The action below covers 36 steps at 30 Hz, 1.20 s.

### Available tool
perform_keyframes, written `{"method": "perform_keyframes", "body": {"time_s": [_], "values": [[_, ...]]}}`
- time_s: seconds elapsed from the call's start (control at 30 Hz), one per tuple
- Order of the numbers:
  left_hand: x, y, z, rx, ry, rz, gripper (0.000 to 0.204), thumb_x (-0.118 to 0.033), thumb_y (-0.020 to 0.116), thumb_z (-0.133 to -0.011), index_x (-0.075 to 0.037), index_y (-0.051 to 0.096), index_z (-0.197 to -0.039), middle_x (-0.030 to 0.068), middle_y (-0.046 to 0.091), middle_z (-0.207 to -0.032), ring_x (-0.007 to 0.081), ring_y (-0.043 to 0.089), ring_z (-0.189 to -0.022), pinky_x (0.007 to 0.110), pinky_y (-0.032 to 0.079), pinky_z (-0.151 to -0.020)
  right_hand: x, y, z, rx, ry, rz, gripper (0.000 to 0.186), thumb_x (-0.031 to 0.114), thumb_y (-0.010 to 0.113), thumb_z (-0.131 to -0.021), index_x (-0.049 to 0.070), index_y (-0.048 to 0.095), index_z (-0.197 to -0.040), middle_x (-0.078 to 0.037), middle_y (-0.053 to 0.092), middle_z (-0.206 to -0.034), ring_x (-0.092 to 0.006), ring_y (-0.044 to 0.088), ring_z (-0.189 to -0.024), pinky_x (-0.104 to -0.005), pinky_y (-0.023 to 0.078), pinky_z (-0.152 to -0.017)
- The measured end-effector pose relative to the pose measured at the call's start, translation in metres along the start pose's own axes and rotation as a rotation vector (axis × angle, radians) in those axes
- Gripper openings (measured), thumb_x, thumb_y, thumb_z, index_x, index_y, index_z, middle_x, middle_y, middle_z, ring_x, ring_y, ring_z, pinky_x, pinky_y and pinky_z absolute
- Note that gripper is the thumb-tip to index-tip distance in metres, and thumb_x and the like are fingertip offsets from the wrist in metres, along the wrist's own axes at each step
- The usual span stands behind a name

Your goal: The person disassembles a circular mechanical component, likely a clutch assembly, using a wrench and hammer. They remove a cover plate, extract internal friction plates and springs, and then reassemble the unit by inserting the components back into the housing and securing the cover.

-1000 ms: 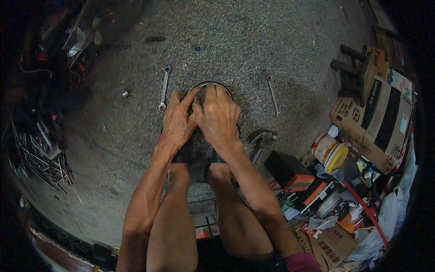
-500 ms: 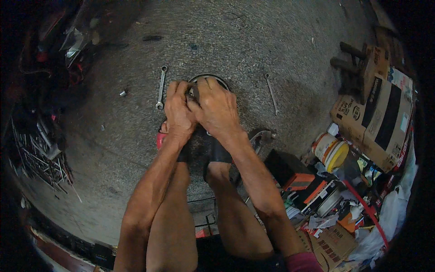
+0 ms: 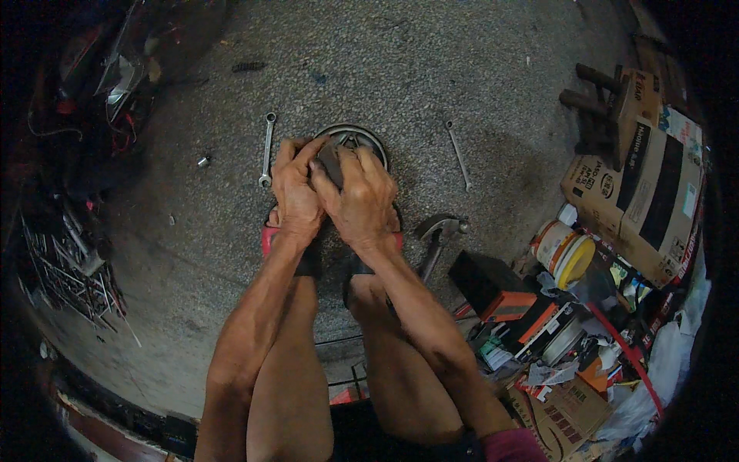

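Between my feet, a round metal part [image 3: 344,130] with a raised rim rests on the ground, its near side hidden by my hands. A dark, block-like piece with a rounded edge [image 3: 329,163] shows between my hands, over that part; its exact kind is not clear. My left hand [image 3: 297,189] is bent closed, fingertips against the dark piece's upper left edge. Closed over its right side is my right hand [image 3: 358,192], thumb along the near edge. A combination wrench [image 3: 267,150] lies left of my hands, a slimmer wrench [image 3: 459,156] to the right.
Near my right foot lies a hammer [image 3: 435,245]. Cardboard boxes [image 3: 643,196], a tub with a yellow lid [image 3: 574,263] and a black-and-orange box [image 3: 493,286] crowd the right side. Several metal tools [image 3: 85,266] lie at left. A small metal socket-like cylinder [image 3: 203,162] sits left of the wrench.
My hands have spread slightly and tipped, so the dark piece and more of the round part show. The view has shifted a little, and the hammer is less covered by my right arm.
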State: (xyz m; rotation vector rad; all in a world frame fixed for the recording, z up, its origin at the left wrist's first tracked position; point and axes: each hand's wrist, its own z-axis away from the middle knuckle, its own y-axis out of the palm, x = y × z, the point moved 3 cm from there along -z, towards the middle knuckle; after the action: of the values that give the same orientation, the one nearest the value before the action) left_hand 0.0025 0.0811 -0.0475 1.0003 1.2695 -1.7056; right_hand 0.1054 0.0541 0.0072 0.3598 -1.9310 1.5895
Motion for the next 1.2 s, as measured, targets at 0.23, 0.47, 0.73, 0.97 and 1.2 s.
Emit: {"method": "perform_keyframes", "body": {"time_s": [0.23, 0.47, 0.73, 0.97, 1.2], "values": [[0.003, -0.002, 0.0, 0.024, 0.094, 0.021, 0.04, -0.002, 0.064, -0.077, -0.006, 0.069, -0.116, 0.0122, 0.054, -0.098, 0.0282, 0.058, -0.09, 0.037, 0.049, -0.08, -0.002, 0.0, -0.003, -0.004, -0.07, -0.027, 0.027, 0.018, 0.077, -0.076, -0.002, 0.065, -0.089, -0.014, 0.06, -0.078, -0.0318, 0.063, -0.07, -0.0407, 0.052, -0.058], [-0.004, -0.006, -0.005, 0.109, 0.016, -0.09, 0.041, -0.006, 0.065, -0.08, -0.006, 0.067, -0.12, 0.0146, 0.054, -0.098, 0.0295, 0.058, -0.092, 0.037, 0.049, -0.08, -0.004, 0.001, -0.014, 0.046, -0.153, 0.07, 0.026, 0.021, 0.08, -0.072, 0.0, 0.065, -0.079, -0.011, 0.059, -0.07, -0.0291, 0.062, -0.065, -0.0386, 0.05, -0.055], [-0.008, -0.002, 0.002, 0.094, 0.102, -0.204, 0.056, -0.019, 0.064, -0.084, -0.001, 0.053, -0.135, 0.0198, 0.057, -0.121, 0.036, 0.06, -0.095, 0.041, 0.048, -0.09, -0.011, -0.011, -0.03, -0.052, -0.503, 0.079, 0.028, 0.027, 0.081, -0.069, 0.004, 0.066, -0.076, -0.006, 0.055, -0.065, -0.0234, 0.056, -0.062, -0.0357, 0.047, -0.055], [-0.014, 0.0, -0.004, 0.228, -0.217, -0.115, 0.056, -0.031, 0.053, -0.092, 0.002, 0.047, -0.138, 0.0291, 0.064, -0.113, 0.0457, 0.061, -0.108, 0.044, 0.049, -0.089, -0.018, -0.016, -0.044, 0.023, -0.557, 0.093, 0.026, 0.03, 0.08, -0.072, 0.008, 0.066, -0.071, -0.004, 0.056, -0.06, -0.0207, 0.056, -0.06, -0.0348, 0.047, -0.049], [-0.023, -0.019, -0.016, 0.331, -0.413, -0.206, 0.043, -0.032, 0.052, -0.09, 0.002, 0.061, -0.115, 0.0305, 0.066, -0.107, 0.0456, 0.062, -0.106, 0.047, 0.049, -0.088, -0.01, -0.012, -0.061, 0.283, -0.39, 0.019, 0.034, 0.038, 0.069, -0.079, 0.005, 0.067, -0.071, -0.013, 0.067, -0.073, -0.0286, 0.064, -0.077, -0.044, 0.053, -0.063]]}}
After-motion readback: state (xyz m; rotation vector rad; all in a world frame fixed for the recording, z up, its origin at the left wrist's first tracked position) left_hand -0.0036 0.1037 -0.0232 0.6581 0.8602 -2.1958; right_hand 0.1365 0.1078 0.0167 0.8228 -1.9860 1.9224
